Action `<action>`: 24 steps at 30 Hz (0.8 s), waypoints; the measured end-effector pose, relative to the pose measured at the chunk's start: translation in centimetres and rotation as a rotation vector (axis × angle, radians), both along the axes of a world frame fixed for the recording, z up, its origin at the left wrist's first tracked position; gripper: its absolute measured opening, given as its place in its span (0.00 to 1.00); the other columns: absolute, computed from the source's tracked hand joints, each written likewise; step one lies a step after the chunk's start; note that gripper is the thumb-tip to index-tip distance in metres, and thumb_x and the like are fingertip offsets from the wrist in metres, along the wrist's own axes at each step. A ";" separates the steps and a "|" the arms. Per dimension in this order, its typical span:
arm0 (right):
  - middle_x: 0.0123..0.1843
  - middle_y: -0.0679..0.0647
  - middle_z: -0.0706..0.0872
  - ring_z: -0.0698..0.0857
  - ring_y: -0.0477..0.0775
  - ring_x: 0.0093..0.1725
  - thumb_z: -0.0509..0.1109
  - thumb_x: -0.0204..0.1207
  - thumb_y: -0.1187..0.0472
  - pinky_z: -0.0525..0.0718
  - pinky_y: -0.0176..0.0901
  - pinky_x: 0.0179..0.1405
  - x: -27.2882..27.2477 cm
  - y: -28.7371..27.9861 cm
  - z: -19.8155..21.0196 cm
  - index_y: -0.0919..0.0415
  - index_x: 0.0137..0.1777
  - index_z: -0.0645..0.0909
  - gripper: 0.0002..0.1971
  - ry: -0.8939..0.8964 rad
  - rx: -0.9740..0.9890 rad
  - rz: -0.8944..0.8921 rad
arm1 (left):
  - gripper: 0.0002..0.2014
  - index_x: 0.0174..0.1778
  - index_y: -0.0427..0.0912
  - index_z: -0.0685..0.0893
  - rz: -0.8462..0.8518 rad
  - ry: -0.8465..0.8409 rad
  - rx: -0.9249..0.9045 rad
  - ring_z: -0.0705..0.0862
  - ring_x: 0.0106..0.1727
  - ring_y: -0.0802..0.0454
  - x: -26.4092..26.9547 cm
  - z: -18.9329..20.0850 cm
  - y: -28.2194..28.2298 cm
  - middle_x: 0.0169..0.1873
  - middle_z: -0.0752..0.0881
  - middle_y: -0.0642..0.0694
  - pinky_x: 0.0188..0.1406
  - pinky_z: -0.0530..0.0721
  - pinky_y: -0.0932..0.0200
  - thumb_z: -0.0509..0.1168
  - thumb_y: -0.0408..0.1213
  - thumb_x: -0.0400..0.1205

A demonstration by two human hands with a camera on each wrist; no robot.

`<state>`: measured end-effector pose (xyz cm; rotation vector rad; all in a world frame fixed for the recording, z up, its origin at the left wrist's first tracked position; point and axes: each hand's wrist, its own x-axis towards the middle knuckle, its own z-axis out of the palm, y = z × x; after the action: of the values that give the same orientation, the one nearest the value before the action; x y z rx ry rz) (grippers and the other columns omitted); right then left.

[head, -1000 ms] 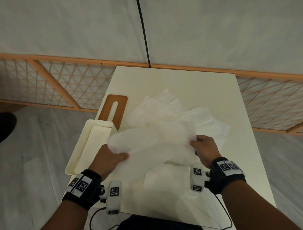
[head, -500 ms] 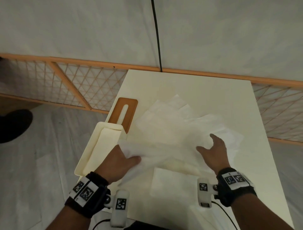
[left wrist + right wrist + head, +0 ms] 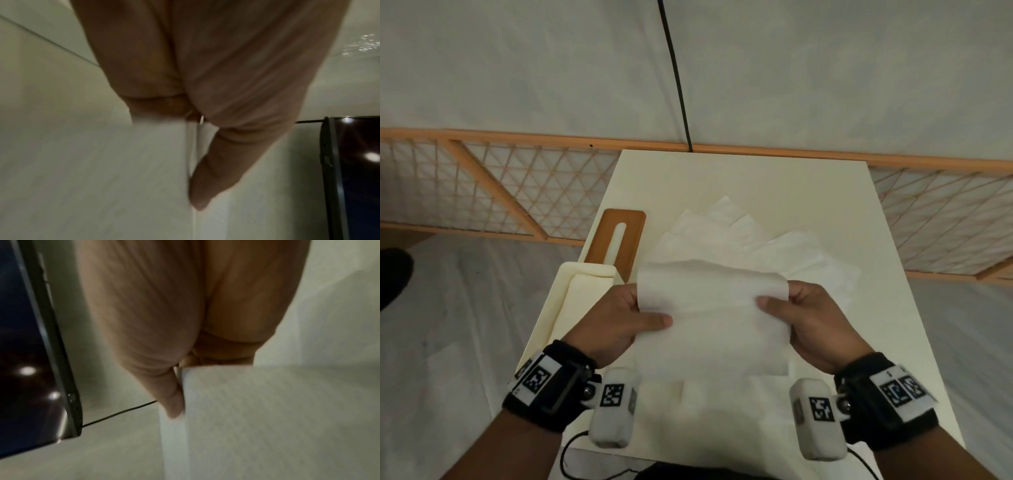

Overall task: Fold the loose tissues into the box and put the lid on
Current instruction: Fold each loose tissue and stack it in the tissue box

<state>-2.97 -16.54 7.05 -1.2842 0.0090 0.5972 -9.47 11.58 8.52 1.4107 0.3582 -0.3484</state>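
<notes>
Above the cream rectangular table, a folded white paper tissue is held up between both hands. Its left edge is pinched by the left hand, thumb on top and fingers hidden beneath; its right edge is pinched the same way by the right hand. More loose white tissues lie spread on the table just beyond. An open cream rectangular box sits at the table's left edge, with the brown slotted lid lying flat just behind it.
</notes>
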 end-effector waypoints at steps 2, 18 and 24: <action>0.56 0.69 0.91 0.90 0.71 0.56 0.74 0.75 0.67 0.87 0.64 0.58 -0.4 -0.3 0.5 0.69 0.55 0.90 0.10 -0.058 -0.077 0.024 | 0.17 0.62 0.30 0.86 -0.012 -0.024 0.055 0.88 0.60 0.36 -0.1 -0.8 0.1 0.57 0.90 0.34 0.58 0.89 0.46 0.69 0.24 0.76; 0.65 0.68 0.87 0.84 0.65 0.64 0.67 0.63 0.72 0.77 0.57 0.62 -0.8 -3.7 0.0 0.74 0.41 0.91 0.12 -0.065 0.119 0.018 | 0.16 0.44 0.35 0.94 0.148 -0.234 -0.330 0.90 0.53 0.39 -0.7 -1.8 -0.6 0.49 0.92 0.35 0.54 0.88 0.46 0.76 0.44 0.70; 0.54 0.68 0.90 0.87 0.64 0.51 0.73 0.73 0.52 0.85 0.50 0.56 -1.3 -3.4 -1.7 0.72 0.43 0.91 0.19 0.032 -0.032 -0.027 | 0.28 0.41 0.33 0.92 0.223 -0.023 -0.061 0.89 0.52 0.38 -0.3 -3.0 -1.4 0.49 0.91 0.33 0.53 0.84 0.48 0.55 0.50 0.89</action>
<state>-4.31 -19.94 5.37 -1.3034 0.0624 0.5968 -9.75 10.18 5.53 1.2991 0.4774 -0.1588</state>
